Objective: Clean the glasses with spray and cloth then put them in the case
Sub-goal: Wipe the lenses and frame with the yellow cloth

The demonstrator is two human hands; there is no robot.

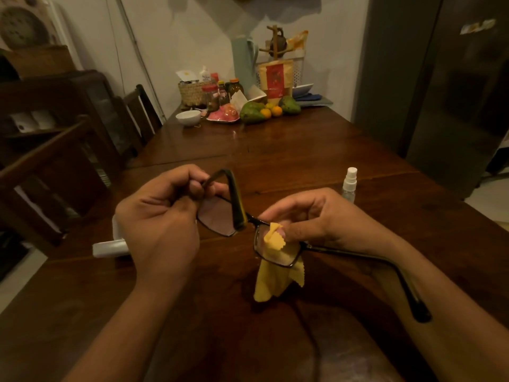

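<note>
Glasses (217, 216) are held in the air over the table (275, 150), between both hands, lenses roughly facing down toward the person. Left hand (159, 216) is curled, fingers and thumb pinching the frame at its left corner by the hinge. Likely this steadies the frame without touching the glass. That side's temple angles across the lens; the other temple sticks out open past the right wrist.

Right hand (311, 216) pinches the yellow cloth (271, 277) onto the right lens, thumb and fingertips closed on it from both sides, so both faces get wiped at once. The rest of the cloth hangs loose below the frame.

Spray (349, 186) stands upright on the table just beyond the right hand, within reach for another squirt. White case (108, 248) lies on the table at left, partly hidden behind the left hand; I cannot tell whether it's open.

Judged step: wiping, casing not yet done.
</note>
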